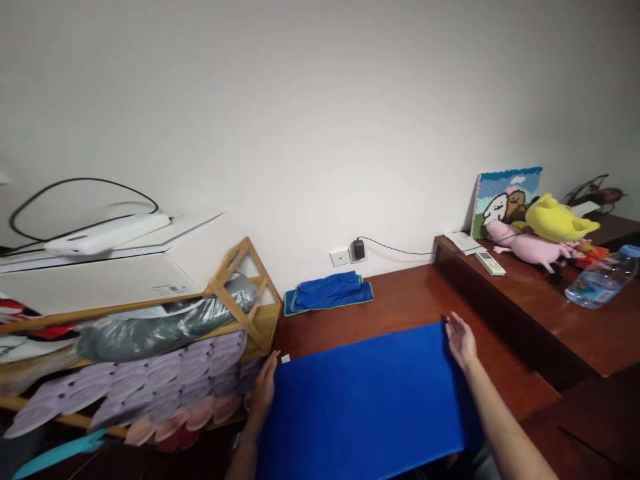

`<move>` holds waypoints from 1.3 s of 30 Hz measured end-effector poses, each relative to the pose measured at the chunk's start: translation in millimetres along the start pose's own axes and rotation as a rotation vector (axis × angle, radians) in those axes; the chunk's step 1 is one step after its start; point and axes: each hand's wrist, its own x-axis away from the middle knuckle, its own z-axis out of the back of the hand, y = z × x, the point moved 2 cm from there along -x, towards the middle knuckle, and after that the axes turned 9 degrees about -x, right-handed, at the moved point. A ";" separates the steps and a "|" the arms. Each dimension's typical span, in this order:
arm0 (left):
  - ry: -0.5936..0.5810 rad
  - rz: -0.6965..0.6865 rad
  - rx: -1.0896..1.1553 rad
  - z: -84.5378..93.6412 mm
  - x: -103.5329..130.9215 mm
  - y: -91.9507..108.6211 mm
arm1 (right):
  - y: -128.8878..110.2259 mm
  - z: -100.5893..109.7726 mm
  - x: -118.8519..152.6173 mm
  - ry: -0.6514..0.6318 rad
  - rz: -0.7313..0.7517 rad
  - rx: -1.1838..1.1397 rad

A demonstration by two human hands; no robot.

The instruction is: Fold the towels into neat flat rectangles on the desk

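A large flat blue rectangle [365, 400], which looks like the top of a fabric-covered box or a panel, lies on the brown wooden surface in front of me. By its left edge is my left hand [265, 383], fingers stretched and palm turned inward. Toward its far right corner, my right hand [461, 341] is likewise flat, with the fingers extended. Whether the palms press on the blue sides cannot be made out. Beyond the blue thing, against the wall, lie folded blue cloths [330, 293] with green edging. A small white tag [285, 359] shows near the far left corner.
A wooden rack [250, 300] with rows of lilac and pink slippers [180, 380] stands left, topped by a white box [110, 273]. On a raised ledge [575, 320] at right are plush toys [560, 220], a remote [490, 263] and a plastic bottle [600, 283]. A charger [359, 249] sits in the wall.
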 end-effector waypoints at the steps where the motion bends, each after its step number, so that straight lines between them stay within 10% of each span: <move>1: 0.003 -0.026 0.006 -7.0 1.2 10.8 | 21.7 -15.6 18.5 -0.081 0.018 0.018; 6: -0.151 -0.414 -0.281 -57.1 21.2 61.3 | 158.5 -85.1 128.5 -0.467 -0.209 0.200; 9: -0.139 -0.460 -0.513 -57.1 29.0 46.8 | 193.1 -97.2 154.6 -0.523 -0.295 0.207; 15: -0.109 -0.366 -0.597 -21.7 30.2 -16.1 | 106.6 -59.4 81.3 -0.347 -0.249 0.145; 21: -0.061 -0.340 -0.565 -30.1 26.3 -18.4 | -10.7 1.1 -2.0 -0.019 -0.168 0.043; 27: -0.064 -0.334 -0.614 -25.9 20.1 -10.6 | -43.6 14.8 -19.8 -0.013 0.048 0.275; 33: 0.007 -0.441 -0.540 -43.7 58.2 76.4 | -55.6 13.2 -21.3 -0.153 0.180 0.590; 39: -0.522 -0.904 -0.325 -176.1 204.4 237.2 | -55.6 21.7 -31.7 -0.174 0.223 0.780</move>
